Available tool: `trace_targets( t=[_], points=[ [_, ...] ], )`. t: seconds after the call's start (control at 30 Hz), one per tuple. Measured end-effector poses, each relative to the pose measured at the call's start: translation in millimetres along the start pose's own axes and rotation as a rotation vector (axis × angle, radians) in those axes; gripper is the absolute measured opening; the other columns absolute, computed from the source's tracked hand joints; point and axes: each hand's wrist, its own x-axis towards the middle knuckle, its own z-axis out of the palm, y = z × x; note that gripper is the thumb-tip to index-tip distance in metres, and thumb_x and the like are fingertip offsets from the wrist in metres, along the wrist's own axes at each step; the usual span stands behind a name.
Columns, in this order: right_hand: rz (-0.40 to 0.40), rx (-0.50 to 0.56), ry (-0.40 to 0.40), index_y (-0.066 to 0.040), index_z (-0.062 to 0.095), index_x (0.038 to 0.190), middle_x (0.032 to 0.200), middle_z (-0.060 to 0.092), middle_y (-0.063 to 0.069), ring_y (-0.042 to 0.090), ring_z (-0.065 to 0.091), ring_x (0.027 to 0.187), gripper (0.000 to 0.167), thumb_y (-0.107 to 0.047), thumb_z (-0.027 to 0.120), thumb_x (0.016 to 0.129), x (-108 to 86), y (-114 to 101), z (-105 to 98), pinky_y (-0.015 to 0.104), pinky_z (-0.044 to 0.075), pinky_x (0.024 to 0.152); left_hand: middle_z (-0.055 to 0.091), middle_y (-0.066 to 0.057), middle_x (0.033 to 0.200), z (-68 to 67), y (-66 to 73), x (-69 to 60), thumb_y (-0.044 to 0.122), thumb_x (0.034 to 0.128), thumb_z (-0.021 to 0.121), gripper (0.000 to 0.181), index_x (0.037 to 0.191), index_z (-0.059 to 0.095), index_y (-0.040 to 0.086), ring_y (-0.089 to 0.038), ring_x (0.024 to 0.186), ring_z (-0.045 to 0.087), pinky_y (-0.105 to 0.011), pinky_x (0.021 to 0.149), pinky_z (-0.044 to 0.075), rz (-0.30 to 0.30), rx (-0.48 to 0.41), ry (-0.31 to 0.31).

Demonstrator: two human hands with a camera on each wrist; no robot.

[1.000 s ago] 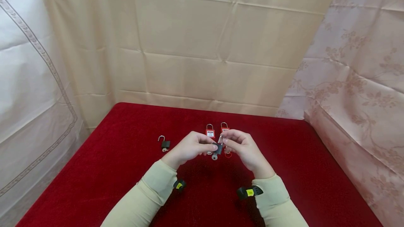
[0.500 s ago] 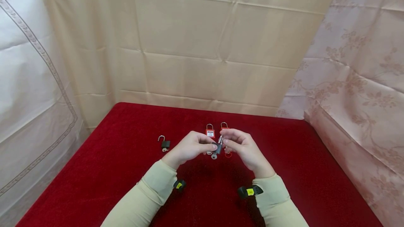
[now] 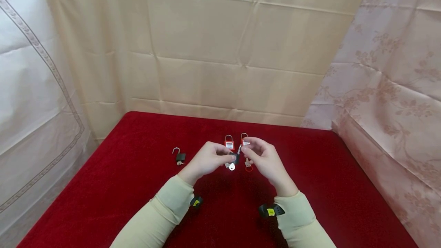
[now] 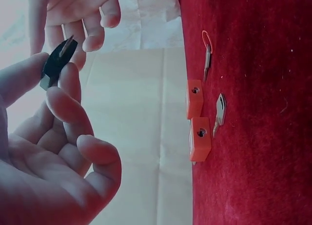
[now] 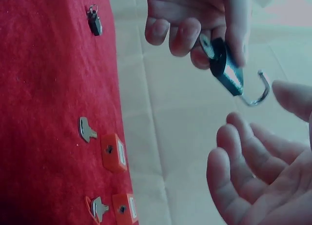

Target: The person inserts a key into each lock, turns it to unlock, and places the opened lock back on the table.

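Between the left thumb and fingers is pinched a black padlock [image 3: 234, 158], its key [image 3: 232, 167] in the bottom of the body. In the right wrist view the padlock [image 5: 227, 74] has its silver shackle [image 5: 263, 92] swung open, and the left hand [image 5: 204, 20] grips the body. The right hand [image 3: 264, 160] is beside the shackle; its thumb and fingers [image 5: 231, 161] are spread around the shackle's end, with a gap visible. In the left wrist view the left hand [image 4: 63, 152] holds the padlock [image 4: 59, 63] up off the table.
On the red table [image 3: 144, 202] stand two red padlocks [image 3: 229, 144] [image 3: 245, 141] behind the hands, with loose keys [image 4: 220, 109] [image 4: 207, 59] nearby. Another black padlock [image 3: 180, 157], shackle open and key attached, lies to the left. Cloth hangs [image 3: 206, 49] behind the table.
The shackle of the held padlock has swung out from its body. The right hand's fingers have moved slightly up and off it; the left hand has shifted slightly left with the padlock.
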Motion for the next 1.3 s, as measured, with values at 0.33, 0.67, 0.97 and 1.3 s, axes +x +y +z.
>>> trace_targets(
  t=[0.33, 0.67, 0.97, 1.3],
  points=[
    [0.063, -0.054, 0.022, -0.007, 0.067, 0.128, 0.106, 0.072, 0.013, 0.023, 0.065, 0.075, 0.036, -0.021, 0.073, 0.096, -1.3, -3, 6, 0.032, 0.057, 0.068, 0.072, 0.002, 0.08, 2.2, 1.7, -0.8, 0.018, 0.0932, 0.075, 0.008, 0.094, 0.08, 0.013, -0.014, 0.073, 0.057, -0.032, 0.066, 0.048, -0.003, 0.081, 0.036],
    [0.077, -0.058, 0.033, -0.002, 0.069, 0.123, 0.112, 0.072, 0.012, 0.032, 0.067, 0.092, 0.032, -0.019, 0.072, 0.096, -2.8, -8, 12, 0.049, 0.058, 0.079, 0.072, 0.004, 0.08, 3.3, 1.0, -0.9, 0.019, 0.0933, 0.075, 0.007, 0.092, 0.08, 0.014, -0.014, 0.073, 0.057, -0.033, 0.067, 0.049, -0.017, 0.121, 0.04],
    [0.058, -0.062, 0.028, -0.004, 0.072, 0.119, 0.109, 0.073, 0.01, 0.03, 0.067, 0.093, 0.026, -0.017, 0.072, 0.096, -1.9, -1, 12, 0.046, 0.058, 0.078, 0.071, 0.006, 0.079, 4.1, 3.0, -1.4, 0.018, 0.0927, 0.075, 0.007, 0.092, 0.08, 0.013, -0.014, 0.074, 0.058, -0.033, 0.067, 0.049, -0.027, 0.129, 0.043],
    [0.074, -0.032, 0.002, -0.003, 0.07, 0.12, 0.105, 0.072, 0.01, 0.029, 0.066, 0.086, 0.027, -0.015, 0.071, 0.096, -0.5, -1, 10, 0.04, 0.058, 0.075, 0.072, 0.007, 0.082, 4.2, 1.6, -0.5, 0.019, 0.0921, 0.076, 0.008, 0.094, 0.08, 0.013, -0.013, 0.076, 0.061, -0.033, 0.069, 0.051, -0.023, 0.131, 0.046]
  ],
)
